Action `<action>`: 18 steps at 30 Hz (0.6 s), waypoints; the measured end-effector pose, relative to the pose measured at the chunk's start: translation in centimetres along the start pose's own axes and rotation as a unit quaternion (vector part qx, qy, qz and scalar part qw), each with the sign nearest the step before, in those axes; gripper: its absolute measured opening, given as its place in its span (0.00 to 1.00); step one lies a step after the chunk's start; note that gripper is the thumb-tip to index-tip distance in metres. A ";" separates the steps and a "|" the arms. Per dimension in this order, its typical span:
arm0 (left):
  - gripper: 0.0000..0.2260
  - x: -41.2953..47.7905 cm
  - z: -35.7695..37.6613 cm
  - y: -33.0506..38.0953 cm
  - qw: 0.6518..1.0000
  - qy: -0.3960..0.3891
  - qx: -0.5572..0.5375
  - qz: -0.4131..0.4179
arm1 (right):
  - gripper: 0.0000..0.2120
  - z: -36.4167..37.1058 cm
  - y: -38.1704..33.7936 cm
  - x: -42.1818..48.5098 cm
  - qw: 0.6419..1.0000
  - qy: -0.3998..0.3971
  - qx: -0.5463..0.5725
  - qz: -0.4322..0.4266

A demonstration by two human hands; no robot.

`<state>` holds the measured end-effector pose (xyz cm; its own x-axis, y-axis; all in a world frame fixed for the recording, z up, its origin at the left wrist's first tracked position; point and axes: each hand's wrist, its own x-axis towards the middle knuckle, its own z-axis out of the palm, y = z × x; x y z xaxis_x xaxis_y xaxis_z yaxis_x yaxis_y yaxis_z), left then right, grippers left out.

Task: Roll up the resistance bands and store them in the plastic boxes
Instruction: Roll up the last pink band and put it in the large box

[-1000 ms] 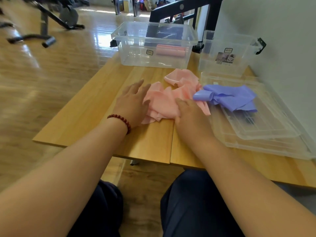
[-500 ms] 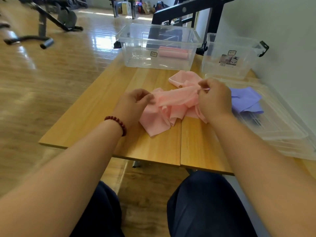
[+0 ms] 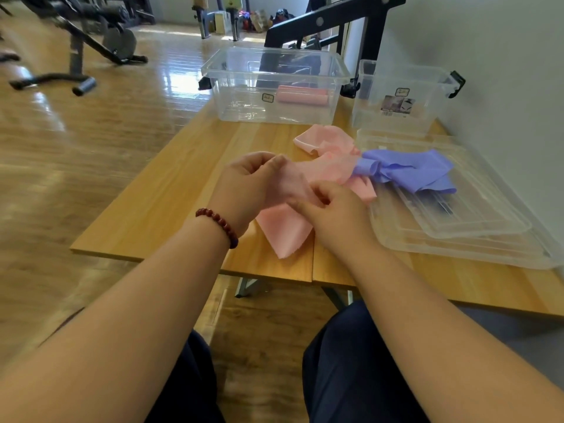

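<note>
Closer together now, the left hand (image 3: 250, 184) and right hand (image 3: 332, 215) each pinch the crumpled pink resistance band (image 3: 283, 230), partly lifted off the surface (image 3: 171, 209), apparently finding an edge to start rolling.

A single head-worn wide-angle view looks forward and down, close over the wooden table (image 3: 171, 209). The wall (image 3: 503, 71) lies at two o'clock, the floor (image 3: 91, 132) at ten.

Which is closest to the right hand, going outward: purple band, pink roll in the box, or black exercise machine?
1. Purple band, beside the right hand, on the lids.
2. Pink roll, ahead, inside the large box.
3. Exercise machine, far left, on the floor.
</note>
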<state>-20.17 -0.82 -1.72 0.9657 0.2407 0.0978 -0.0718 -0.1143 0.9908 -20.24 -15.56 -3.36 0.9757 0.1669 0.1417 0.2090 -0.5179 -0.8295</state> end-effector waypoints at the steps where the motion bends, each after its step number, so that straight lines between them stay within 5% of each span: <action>1: 0.05 -0.1 -0.1 -0.2 1.000 -0.003 0.019 0.004 | 0.09 -0.1 0.2 -0.1 1.000 0.023 0.014 0.002; 10: 0.02 -1.9 -0.9 -0.2 0.984 -0.114 0.136 0.029 | 0.05 -2.3 0.8 0.1 0.988 0.076 0.129 0.040; 18: 0.08 -2.2 1.6 0.4 0.992 0.025 0.095 0.084 | 0.21 -3.2 1.2 -0.2 0.989 0.143 0.004 0.049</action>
<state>-21.92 -2.91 -1.71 0.9302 0.2492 0.2694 -0.1781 -0.3354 0.9251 -19.94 -18.91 -2.68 0.9701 -0.1273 0.2064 0.1135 -0.5137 -0.8504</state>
